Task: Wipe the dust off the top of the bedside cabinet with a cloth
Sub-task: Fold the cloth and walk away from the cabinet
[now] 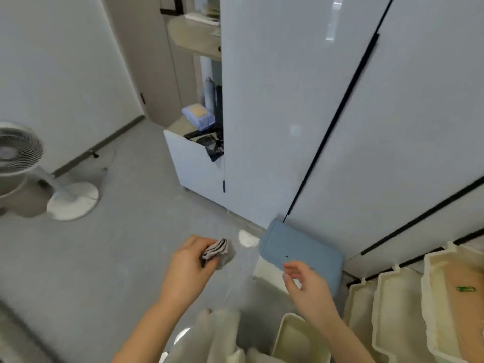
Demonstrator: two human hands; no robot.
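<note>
My left hand [190, 260] grips a folded grey cloth [217, 254] with a dark edge, held above the grey floor in the lower middle of the view. My right hand [305, 282] hovers to its right with fingers spread and nothing in it, just in front of a flat blue box [301, 247] that lies on the floor against the wardrobe. A low white cabinet [193, 163] stands further back beside the wardrobe, its top covered with bags and clutter. I cannot tell whether it is the bedside cabinet.
Tall white wardrobe doors [327, 100] with black handles fill the right side. A white standing fan [34, 169] is at the left. Cream plastic bins [408, 302] line the lower right. A blue package [197, 116] and a black bag [212, 146] lie on the low cabinet.
</note>
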